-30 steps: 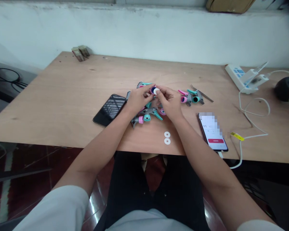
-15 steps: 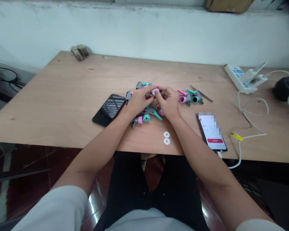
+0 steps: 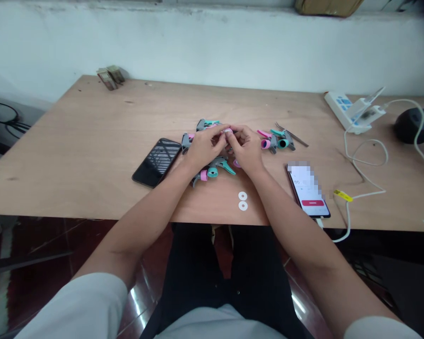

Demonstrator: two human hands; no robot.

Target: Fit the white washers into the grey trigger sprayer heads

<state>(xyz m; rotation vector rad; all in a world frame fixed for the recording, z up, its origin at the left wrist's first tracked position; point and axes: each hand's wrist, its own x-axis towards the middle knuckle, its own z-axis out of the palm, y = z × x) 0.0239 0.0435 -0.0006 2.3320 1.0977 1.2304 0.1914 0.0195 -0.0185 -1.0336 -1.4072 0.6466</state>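
Observation:
Over the middle of the table, my left hand (image 3: 207, 147) and my right hand (image 3: 247, 148) meet, both closed on one spray trigger head (image 3: 227, 131). Its pink collar with white inside shows between the fingertips, and my thumbs press on it; most of its body is hidden. Around my hands lie several more grey spray heads with pink or teal parts, among them a teal-collared head (image 3: 213, 171) just below my left hand and a pink-collared head (image 3: 268, 143) to the right. Two white ring washers (image 3: 242, 201) lie flat nearer the table's front edge.
A dark phone (image 3: 157, 162) lies left of my hands, and a lit phone (image 3: 308, 188) with a cable lies right. Tweezers (image 3: 292, 135) rest behind the right-hand heads. A white power strip (image 3: 346, 113) and small stacked blocks (image 3: 110, 77) stand farther back.
My thumbs have closed farther over the pink collar, and less of its white inside shows. The camera view has shifted slightly; the things on the table stay put.

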